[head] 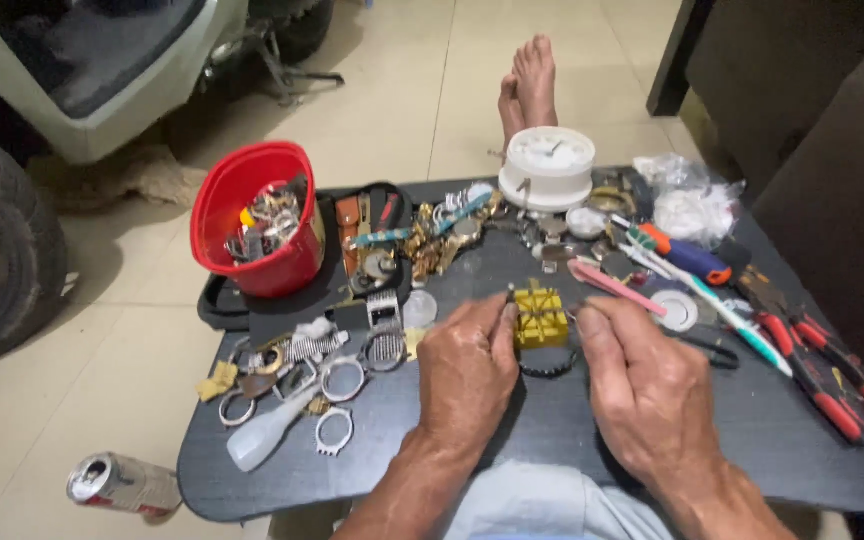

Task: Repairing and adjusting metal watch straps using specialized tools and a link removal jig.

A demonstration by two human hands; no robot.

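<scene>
My left hand (465,372) and my right hand (649,390) rest on a black table (552,440), close together. Both reach toward a small yellow block-shaped holder (540,316) between their fingertips. The left fingers pinch a thin pin or tool at the holder's left side. The right thumb and forefinger touch its right side. A dark watch strap (550,369) curves just below the holder.
A red bucket (257,215) of metal parts stands at the back left, watch cases (340,380) and straps lie left. A white clock (549,165) is behind, red-handled pliers (832,385), screwdrivers (687,255) and pens to the right. A can (122,484) lies on the floor.
</scene>
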